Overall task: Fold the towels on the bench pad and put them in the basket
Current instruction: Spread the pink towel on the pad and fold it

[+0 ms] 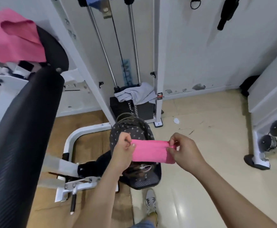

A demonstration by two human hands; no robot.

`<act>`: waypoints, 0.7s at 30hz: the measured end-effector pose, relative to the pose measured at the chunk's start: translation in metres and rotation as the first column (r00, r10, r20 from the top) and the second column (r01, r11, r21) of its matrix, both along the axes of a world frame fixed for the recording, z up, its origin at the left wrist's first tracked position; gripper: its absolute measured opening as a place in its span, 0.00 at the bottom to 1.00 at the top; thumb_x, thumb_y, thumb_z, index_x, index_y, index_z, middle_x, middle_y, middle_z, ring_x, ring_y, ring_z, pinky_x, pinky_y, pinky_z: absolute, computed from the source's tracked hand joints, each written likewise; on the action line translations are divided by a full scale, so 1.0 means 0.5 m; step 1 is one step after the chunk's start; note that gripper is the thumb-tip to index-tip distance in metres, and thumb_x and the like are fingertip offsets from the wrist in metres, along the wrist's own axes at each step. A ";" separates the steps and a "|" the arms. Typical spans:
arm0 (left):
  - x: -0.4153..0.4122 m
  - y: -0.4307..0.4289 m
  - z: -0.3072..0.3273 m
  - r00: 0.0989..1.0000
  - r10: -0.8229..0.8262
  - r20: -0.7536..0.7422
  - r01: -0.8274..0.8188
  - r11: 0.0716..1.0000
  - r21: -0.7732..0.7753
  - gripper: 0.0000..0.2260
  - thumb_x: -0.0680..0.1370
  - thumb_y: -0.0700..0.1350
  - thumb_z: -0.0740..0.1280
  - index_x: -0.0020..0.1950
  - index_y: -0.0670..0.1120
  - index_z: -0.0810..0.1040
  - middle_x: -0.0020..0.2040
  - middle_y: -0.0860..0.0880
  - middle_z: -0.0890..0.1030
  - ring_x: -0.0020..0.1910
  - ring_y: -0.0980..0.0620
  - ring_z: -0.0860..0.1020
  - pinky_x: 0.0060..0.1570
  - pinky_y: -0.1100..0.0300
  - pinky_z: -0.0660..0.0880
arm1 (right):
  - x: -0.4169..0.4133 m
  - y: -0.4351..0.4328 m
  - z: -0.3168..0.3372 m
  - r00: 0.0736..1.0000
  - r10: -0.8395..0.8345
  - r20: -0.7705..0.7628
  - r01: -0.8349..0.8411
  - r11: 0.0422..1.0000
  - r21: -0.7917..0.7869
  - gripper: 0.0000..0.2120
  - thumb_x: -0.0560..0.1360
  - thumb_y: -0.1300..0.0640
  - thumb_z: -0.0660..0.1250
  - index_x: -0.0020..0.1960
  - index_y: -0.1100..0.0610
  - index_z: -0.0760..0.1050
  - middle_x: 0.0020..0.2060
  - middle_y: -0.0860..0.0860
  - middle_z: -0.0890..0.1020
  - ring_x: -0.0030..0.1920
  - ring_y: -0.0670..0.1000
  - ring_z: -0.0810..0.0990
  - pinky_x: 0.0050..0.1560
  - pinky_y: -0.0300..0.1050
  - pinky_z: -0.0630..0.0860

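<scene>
— Folded pink towel (151, 151)?
— Held flat in the air, just right of frame centre, directly over the dark patterned basket (131, 130).
— Grip?
— Left hand (123, 148) pinching the towel's nine-o'clock edge between thumb and fingers; right hand (185, 151) pinching the three-o'clock edge the same way. Stretched taut between them.
— Basket?
— Standing on the floor at twelve o'clock of the towel, against the foot of the white machine frame (157, 63).
— Farther out?
— Second pink towel (16, 38), unfolded, draped on the black bench pad (52, 46) at ten o'clock. Grey cloth (137, 92) crumpled atop the weight stack (131, 109) at twelve. Long black roller (24, 129) at nine. Dumbbells (274, 134) at three.
</scene>
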State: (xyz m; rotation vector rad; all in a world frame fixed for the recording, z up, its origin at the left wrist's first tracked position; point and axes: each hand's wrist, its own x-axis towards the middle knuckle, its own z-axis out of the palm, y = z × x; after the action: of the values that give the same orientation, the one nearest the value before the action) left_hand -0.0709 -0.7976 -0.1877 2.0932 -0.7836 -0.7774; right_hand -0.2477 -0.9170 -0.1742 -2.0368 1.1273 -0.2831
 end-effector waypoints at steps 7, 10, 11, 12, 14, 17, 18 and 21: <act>0.177 -0.101 -0.111 0.991 0.064 0.114 -0.082 0.984 0.158 0.15 0.77 0.33 0.61 0.36 0.52 0.69 0.35 0.55 0.75 0.38 0.53 0.73 0.39 0.59 0.70 | 0.230 -0.113 -0.113 0.953 0.229 -0.198 -0.243 0.969 -0.048 0.09 0.68 0.68 0.63 0.41 0.55 0.78 0.43 0.51 0.77 0.42 0.56 0.79 0.43 0.49 0.76; 0.208 -0.128 -0.155 0.986 0.033 0.165 -0.070 0.972 0.225 0.19 0.77 0.33 0.62 0.36 0.57 0.73 0.39 0.56 0.80 0.42 0.54 0.77 0.44 0.58 0.74 | 0.280 -0.137 -0.155 0.892 0.303 -0.335 -0.349 0.933 -0.086 0.10 0.70 0.64 0.63 0.50 0.58 0.79 0.48 0.53 0.76 0.47 0.57 0.79 0.46 0.48 0.76; 0.215 -0.136 -0.173 0.985 0.024 0.170 -0.068 0.963 0.260 0.18 0.77 0.34 0.62 0.39 0.58 0.75 0.42 0.56 0.81 0.42 0.55 0.78 0.45 0.58 0.76 | 0.298 -0.143 -0.169 0.858 0.333 -0.392 -0.397 0.913 -0.093 0.11 0.71 0.65 0.63 0.52 0.59 0.77 0.51 0.53 0.75 0.50 0.57 0.78 0.47 0.46 0.75; 0.220 -0.142 -0.188 0.984 0.015 0.175 -0.067 0.954 0.293 0.16 0.78 0.35 0.62 0.42 0.56 0.78 0.44 0.56 0.82 0.42 0.56 0.78 0.46 0.59 0.76 | 0.315 -0.147 -0.178 0.814 0.360 -0.455 -0.442 0.893 -0.084 0.13 0.71 0.66 0.62 0.54 0.60 0.75 0.53 0.54 0.74 0.53 0.57 0.76 0.48 0.45 0.73; 0.230 -0.152 -0.220 0.978 0.004 0.211 -0.078 0.936 0.345 0.13 0.78 0.36 0.62 0.48 0.52 0.81 0.47 0.55 0.83 0.43 0.56 0.79 0.47 0.61 0.75 | 0.348 -0.150 -0.193 0.731 0.405 -0.549 -0.520 0.851 -0.064 0.15 0.71 0.69 0.60 0.57 0.62 0.73 0.57 0.56 0.73 0.57 0.57 0.73 0.49 0.45 0.71; 0.243 -0.167 -0.267 0.953 -0.064 0.296 -0.080 0.889 0.450 0.13 0.77 0.37 0.61 0.55 0.50 0.80 0.48 0.51 0.84 0.47 0.50 0.81 0.49 0.56 0.77 | 0.391 -0.152 -0.232 0.641 0.457 -0.616 -0.597 0.802 -0.027 0.18 0.71 0.72 0.60 0.60 0.64 0.73 0.59 0.58 0.72 0.59 0.58 0.73 0.52 0.49 0.74; 0.247 -0.173 -0.279 0.943 -0.101 0.316 -0.072 0.867 0.493 0.13 0.77 0.36 0.61 0.56 0.49 0.79 0.49 0.49 0.83 0.48 0.47 0.81 0.48 0.54 0.76 | 0.402 -0.154 -0.245 0.616 0.466 -0.634 -0.616 0.788 -0.019 0.18 0.72 0.72 0.60 0.60 0.65 0.73 0.59 0.59 0.72 0.60 0.59 0.74 0.53 0.50 0.74; 0.257 -0.194 -0.307 0.919 -0.202 0.337 -0.032 0.816 0.577 0.12 0.75 0.34 0.61 0.55 0.45 0.76 0.50 0.45 0.81 0.48 0.43 0.80 0.43 0.54 0.72 | 0.424 -0.164 -0.270 0.577 0.470 -0.668 -0.636 0.771 -0.007 0.18 0.73 0.72 0.58 0.62 0.66 0.73 0.60 0.60 0.72 0.60 0.60 0.74 0.54 0.51 0.75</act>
State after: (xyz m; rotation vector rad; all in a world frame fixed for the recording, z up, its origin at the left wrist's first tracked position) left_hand 0.0574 -0.8948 -0.3414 2.8379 -0.9417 -0.7159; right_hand -0.0355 -0.9989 -0.3091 -2.7014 0.7391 0.6910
